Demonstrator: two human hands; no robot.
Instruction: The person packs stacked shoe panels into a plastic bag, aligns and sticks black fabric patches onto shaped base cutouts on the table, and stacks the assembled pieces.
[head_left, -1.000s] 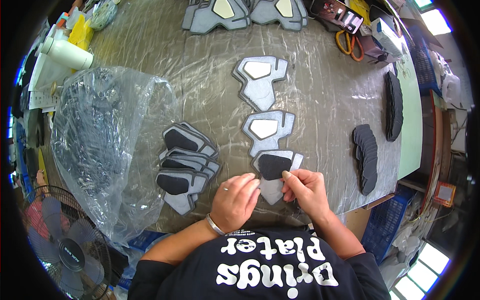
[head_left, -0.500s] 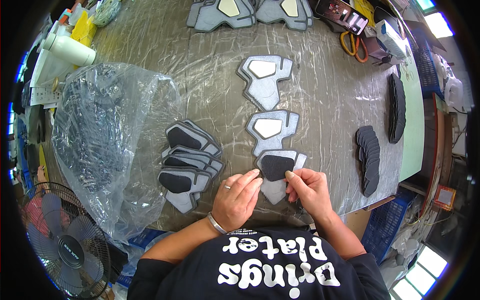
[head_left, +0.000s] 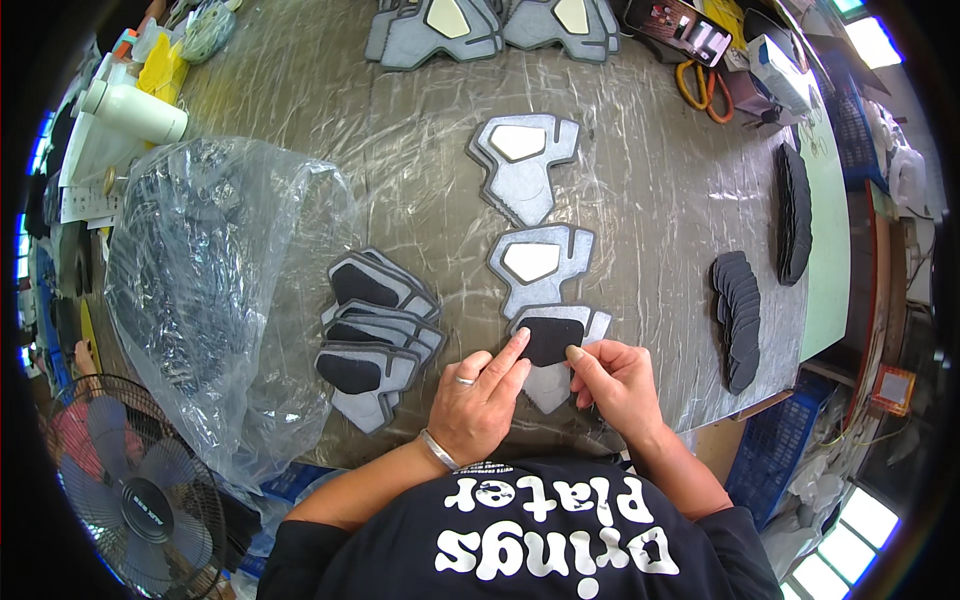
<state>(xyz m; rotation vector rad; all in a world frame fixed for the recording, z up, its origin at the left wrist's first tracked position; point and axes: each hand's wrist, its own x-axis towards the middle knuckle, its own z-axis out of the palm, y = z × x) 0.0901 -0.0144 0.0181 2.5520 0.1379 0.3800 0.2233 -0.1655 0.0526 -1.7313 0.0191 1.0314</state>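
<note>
On the table in front of me lies a grey padded cut-out piece (head_left: 548,388) with a black fabric patch (head_left: 552,341) over its upper middle. My left hand (head_left: 482,398) has its fingers stretched out, the index fingertip resting at the patch's left edge. Thumb and bent fingers of my right hand (head_left: 617,388) pinch the patch's right edge. Directly beyond lies a grey piece with a cream inset (head_left: 531,262), and farther off a small stack of the same kind (head_left: 522,165). To the left are overlapping grey pieces (head_left: 368,372) with black patches on them.
Two overlapping rows of loose black patches (head_left: 737,322) lie at the right. Clear plastic sheeting (head_left: 225,290) bunches at the left, near a fan (head_left: 140,500) and a white bottle (head_left: 135,110). Orange-handled scissors (head_left: 704,92), a phone (head_left: 682,30) and more grey stacks (head_left: 435,35) are at the far side.
My left index finger has moved from beside the grey piece onto the patch's left edge. My right hand keeps its pinch, nearly in place. The view has shifted slightly.
</note>
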